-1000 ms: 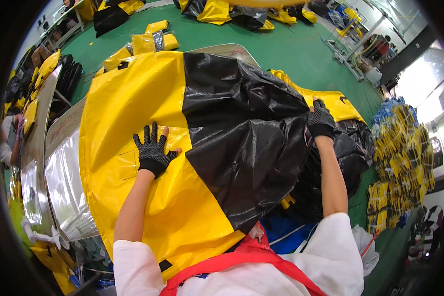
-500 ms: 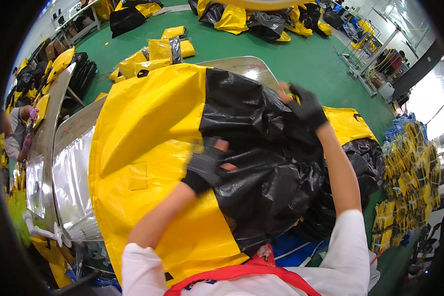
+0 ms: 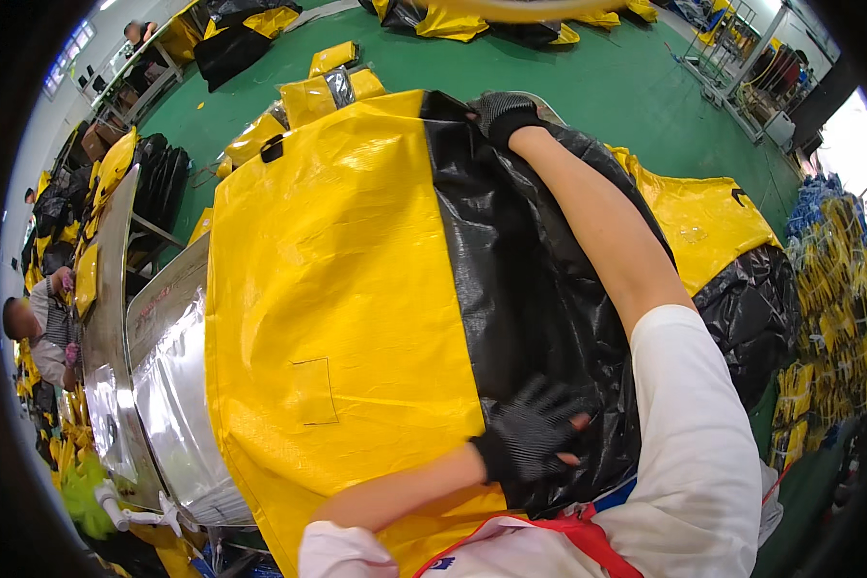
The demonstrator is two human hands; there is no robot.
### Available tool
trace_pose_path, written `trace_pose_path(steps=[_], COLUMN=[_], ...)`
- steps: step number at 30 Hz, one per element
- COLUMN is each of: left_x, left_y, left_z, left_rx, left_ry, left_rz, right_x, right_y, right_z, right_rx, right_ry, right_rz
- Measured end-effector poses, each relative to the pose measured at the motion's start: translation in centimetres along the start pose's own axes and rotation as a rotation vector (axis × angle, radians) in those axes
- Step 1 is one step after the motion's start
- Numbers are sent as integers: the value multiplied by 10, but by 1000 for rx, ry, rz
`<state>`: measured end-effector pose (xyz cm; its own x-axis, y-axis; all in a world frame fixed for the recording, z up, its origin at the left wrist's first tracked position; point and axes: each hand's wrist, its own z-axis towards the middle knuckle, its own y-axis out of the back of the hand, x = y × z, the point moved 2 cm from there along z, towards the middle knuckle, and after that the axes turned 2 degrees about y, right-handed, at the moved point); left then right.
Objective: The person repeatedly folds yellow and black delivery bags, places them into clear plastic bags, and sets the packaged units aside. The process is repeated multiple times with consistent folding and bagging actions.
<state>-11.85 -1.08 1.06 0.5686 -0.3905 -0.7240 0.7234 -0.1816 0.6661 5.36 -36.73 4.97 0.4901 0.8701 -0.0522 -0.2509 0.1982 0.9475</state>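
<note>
A large yellow-and-black bag (image 3: 356, 289) of shiny woven plastic lies spread over the table in front of me, its yellow part on the left and the creased black part on the right. On the black part near my body, my left hand (image 3: 535, 433) rests flat with fingers spread, in a dark fingerless glove. My right hand (image 3: 503, 118), gloved alike, reaches to the far edge of the black part. Its fingers are bent onto the material there and seem to grip it, though the fingertips are partly hidden. A stitched rectangle shows on the yellow part.
Folded yellow packs (image 3: 308, 99) sit past the far edge. Another yellow-and-black bag (image 3: 708, 226) lies at the right, near tall stacked bundles (image 3: 843, 289). Clear plastic sheets (image 3: 178, 395) cover the table's left side. Further left, a co-worker (image 3: 43, 323) handles yellow pieces.
My right hand has moved left and farther away along the bag's far edge. My left hand has slid right and nearer my body, from the seam onto the black part.
</note>
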Motion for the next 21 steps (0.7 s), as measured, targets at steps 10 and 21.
trace_pose_path(steps=[10, 21], left_x=[89, 24], left_y=[181, 64], left_z=[-117, -450], left_rx=[-383, -527], left_ry=[416, 1028], left_rz=[633, 475], right_x=[102, 67], right_y=[224, 149], right_z=[-285, -458], right_rx=[26, 291], right_ry=[1060, 416], right_rz=[309, 190])
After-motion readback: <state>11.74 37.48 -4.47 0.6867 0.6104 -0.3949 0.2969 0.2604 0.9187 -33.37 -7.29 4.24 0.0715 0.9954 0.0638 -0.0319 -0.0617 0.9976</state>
